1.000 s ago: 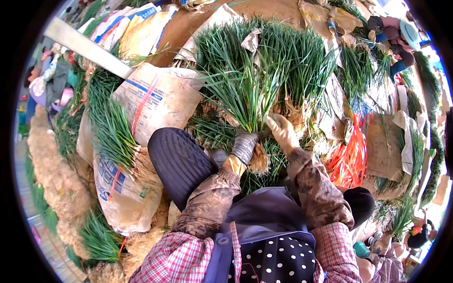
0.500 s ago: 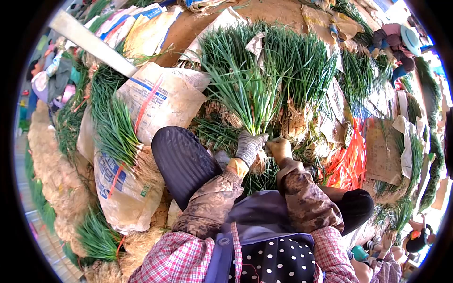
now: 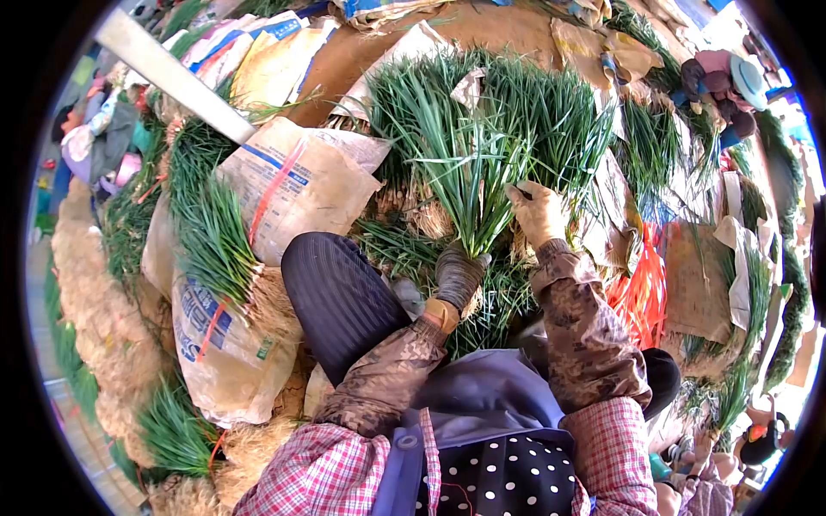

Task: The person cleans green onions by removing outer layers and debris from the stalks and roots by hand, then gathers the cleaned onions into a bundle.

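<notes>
Sacks lay at far left, printed and strapped in orange, with green bundles across them. Left hand, gloved grey, fist shut round the base of a chive bunch, forearm bent up from the lap, leaves fanned upright. Right hand, gloved tan, raised higher just beside it, fingers pinched on the outer blades, elbow bent. Orange ties further right.

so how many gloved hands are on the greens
2: the left hand grips the bunch at its base; the right hand touches leaves further up, to the right.
</notes>
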`<state>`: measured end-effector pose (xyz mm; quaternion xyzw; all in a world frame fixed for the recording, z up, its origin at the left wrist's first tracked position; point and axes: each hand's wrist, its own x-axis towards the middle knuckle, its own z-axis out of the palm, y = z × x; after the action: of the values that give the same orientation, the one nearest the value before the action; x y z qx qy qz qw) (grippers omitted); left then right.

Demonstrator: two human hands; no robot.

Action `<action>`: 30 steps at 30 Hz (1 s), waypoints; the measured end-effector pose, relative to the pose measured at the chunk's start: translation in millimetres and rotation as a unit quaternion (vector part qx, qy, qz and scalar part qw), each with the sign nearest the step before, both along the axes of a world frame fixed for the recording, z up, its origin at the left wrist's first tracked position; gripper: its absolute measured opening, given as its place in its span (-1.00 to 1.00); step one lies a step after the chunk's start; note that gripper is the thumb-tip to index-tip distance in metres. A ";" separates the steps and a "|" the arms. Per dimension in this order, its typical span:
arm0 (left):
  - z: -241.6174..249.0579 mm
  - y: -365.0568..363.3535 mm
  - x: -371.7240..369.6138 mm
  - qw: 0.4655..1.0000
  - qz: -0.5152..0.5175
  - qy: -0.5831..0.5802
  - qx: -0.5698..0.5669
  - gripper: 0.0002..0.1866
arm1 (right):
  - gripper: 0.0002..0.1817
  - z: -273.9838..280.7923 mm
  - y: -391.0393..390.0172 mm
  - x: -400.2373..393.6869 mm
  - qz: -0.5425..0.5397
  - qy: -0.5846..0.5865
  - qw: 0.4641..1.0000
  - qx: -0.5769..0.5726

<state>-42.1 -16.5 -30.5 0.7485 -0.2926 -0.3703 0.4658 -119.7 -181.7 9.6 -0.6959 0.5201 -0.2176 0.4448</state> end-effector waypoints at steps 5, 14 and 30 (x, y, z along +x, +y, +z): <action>6.8 2.8 2.8 0.994 -0.030 -0.096 -0.031 -0.75 | -0.75 33.9 2.3 -20.1 0.174 0.252 0.922 -0.238; 99.2 32.1 32.8 0.876 -0.036 0.464 -0.127 -0.69 | -0.86 -4.7 -3.9 -52.3 0.062 0.196 0.952 -0.226; 19.0 -15.3 58.7 0.841 0.232 0.488 -0.038 -0.75 | -0.64 -23.7 -16.9 -13.3 0.085 0.467 0.874 -0.102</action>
<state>16.6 -31.8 -11.5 0.4989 0.1407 -0.5576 0.6484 -133.0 -198.5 -14.1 -0.7996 0.5811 0.1196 0.0935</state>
